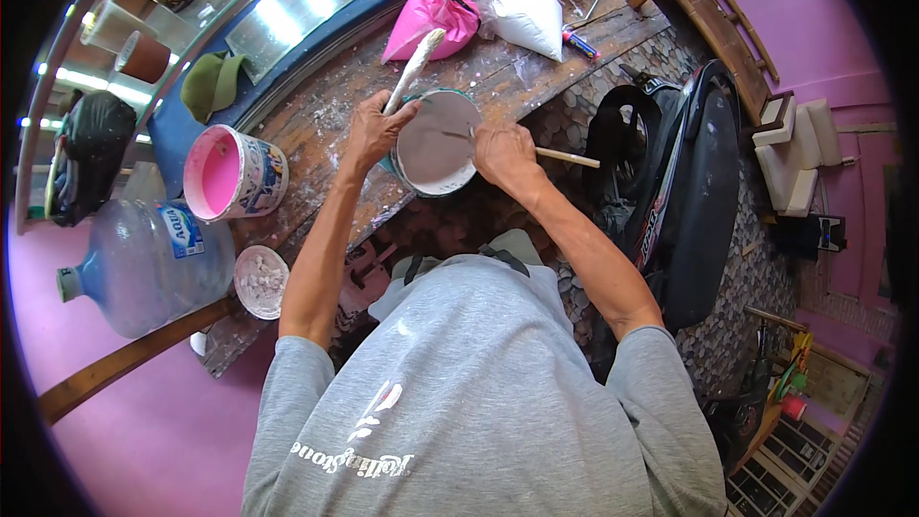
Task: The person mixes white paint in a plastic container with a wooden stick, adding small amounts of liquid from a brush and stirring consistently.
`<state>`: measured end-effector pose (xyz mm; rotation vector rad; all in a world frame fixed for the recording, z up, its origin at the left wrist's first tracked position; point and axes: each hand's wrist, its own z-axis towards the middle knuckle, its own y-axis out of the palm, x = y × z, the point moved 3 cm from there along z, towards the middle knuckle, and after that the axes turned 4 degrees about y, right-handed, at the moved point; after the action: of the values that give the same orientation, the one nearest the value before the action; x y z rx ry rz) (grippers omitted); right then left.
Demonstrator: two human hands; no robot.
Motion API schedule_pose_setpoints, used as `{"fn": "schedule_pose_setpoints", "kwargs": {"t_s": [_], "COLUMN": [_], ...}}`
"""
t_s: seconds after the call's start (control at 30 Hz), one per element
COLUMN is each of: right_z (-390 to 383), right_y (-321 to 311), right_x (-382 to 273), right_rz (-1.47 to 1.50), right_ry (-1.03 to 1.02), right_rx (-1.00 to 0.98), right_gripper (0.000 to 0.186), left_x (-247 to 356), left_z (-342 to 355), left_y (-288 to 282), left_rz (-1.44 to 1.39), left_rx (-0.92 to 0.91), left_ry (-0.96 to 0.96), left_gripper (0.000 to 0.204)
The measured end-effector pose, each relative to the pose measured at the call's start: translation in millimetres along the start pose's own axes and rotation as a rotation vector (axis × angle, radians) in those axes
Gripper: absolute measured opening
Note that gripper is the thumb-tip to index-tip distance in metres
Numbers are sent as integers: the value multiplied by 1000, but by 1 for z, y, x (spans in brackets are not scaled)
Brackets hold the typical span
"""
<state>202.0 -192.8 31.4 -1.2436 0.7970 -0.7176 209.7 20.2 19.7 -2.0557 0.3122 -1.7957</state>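
Note:
A round bucket [436, 148] with a teal edge stands at the front of the wooden table, holding smooth greyish-pink paste. My left hand [371, 134] is closed around a thick stick [418, 65] crusted in white, which points up and away above the bucket's far left side. That hand is against the bucket's left rim. Over the right rim, my right hand [507, 151] grips a thin wooden-handled tool [571, 157]. Its handle sticks out to the right; its other end reaches over the paste, and its shape is mostly hidden by my fingers.
On the paint-spattered table [321, 134] are a pink bag [436, 19], a white bag [522, 11], a tub of pink paint [222, 172] and a small white tub [260, 282]. A water jug [153, 263] lies left. A motorbike [684, 201] stands close on the right.

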Motion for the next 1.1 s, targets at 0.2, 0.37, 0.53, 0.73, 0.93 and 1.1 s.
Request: {"fn": "schedule_pose_setpoints", "kwargs": {"t_s": [0.2, 0.37, 0.53, 0.73, 0.93, 1.1], "right_z": [-3, -15, -6, 5, -7, 1], "right_y": [-1, 5, 1, -15, -1, 1], "right_x": [-5, -25, -10, -17, -30, -18], "right_rz": [75, 39, -41, -26, 26, -69], "right_ry": [-54, -172, 54, 11, -66, 34], "right_rx": [-83, -7, -20, -66, -188, -55], "right_gripper": [14, 14, 15, 15, 16, 15], "left_x": [-20, -22, -13, -5, -12, -17], "left_z": [7, 8, 9, 6, 9, 10], "left_y": [-4, -8, -8, -8, -7, -7], "left_rz": [-13, -84, -33, 25, -1, -30], "left_rx": [-1, 15, -2, -25, -10, -38], "left_ry": [44, 33, 37, 41, 35, 37], "left_gripper": [29, 34, 34, 30, 30, 29]}}
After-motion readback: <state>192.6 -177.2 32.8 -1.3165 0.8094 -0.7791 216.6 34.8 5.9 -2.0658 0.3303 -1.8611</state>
